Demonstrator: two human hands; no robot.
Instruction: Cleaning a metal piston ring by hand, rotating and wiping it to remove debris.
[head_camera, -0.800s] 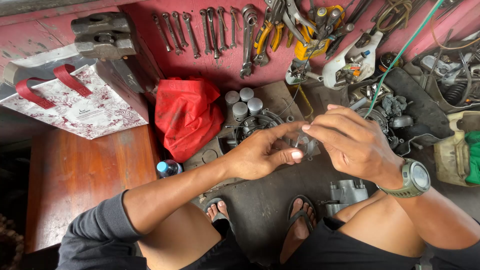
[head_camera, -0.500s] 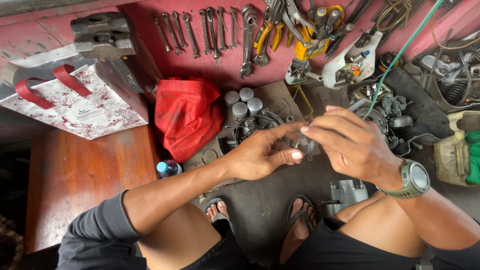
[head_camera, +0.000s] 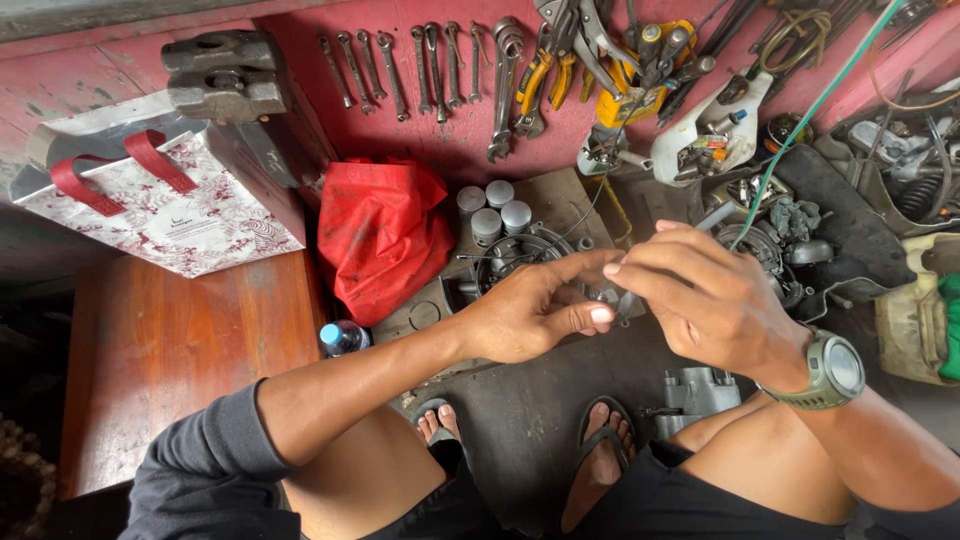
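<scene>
Left hand (head_camera: 535, 315) and right hand (head_camera: 705, 295) meet at frame centre, fingertips pressed together around a small metal part (head_camera: 622, 300); part mostly hidden by the fingers, possibly a small fitting, cannot tell its shape. Left thumb and forefinger pinch toward it; right hand cupped over it from 3 o'clock. Grey wristwatch (head_camera: 830, 370) on right wrist. At 12 o'clock of the hands: row of wrenches (head_camera: 420, 65) hanging on the red wall. At 10 o'clock: red cloth bag (head_camera: 380, 235). Four grey pistons (head_camera: 493, 208) just beyond the left fingertips.
</scene>
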